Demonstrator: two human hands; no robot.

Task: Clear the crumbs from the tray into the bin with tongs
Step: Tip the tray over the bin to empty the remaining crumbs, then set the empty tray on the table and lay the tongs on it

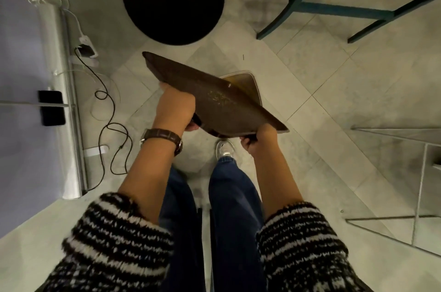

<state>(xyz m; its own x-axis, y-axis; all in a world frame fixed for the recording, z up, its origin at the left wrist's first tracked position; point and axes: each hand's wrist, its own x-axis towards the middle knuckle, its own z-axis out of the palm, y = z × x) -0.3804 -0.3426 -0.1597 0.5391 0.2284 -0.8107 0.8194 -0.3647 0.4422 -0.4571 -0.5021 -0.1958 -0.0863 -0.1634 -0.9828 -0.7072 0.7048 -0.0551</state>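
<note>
Striped knit sleeves, left sleeve [114, 244] and right sleeve [303, 244], are pushed back, leaving both forearms bare above dark blue jeans [233, 196] and one pale shoe [224, 148].

Writing: no lettering is legible on any item; the strap watch [164, 136] on the left wrist has its face turned aside.

Hand pose: both arms reach forward and down. Left hand [176, 106] has its back to the camera, with the fingers wrapped under the tray's near long edge. Right hand [261, 139] is curled round the near right corner, fingers below and knuckles upward. Both grips are closed on the tray.

Task item: brown tray [191, 77] is held clear of the floor and tilted, running diagonally from the far left to the near right. It lies ahead of both hands, between them and the bin [247, 84]. Pale crumbs [220, 98] sit in a cluster on the tray surface near its far edge, just beside the bin opening. The tray covers the near part of the bin.

Surroundings: black round stool [173, 0] stands beyond the tray on the tiled floor; dark phone [51, 108] lies on a ledge at the left.
</note>
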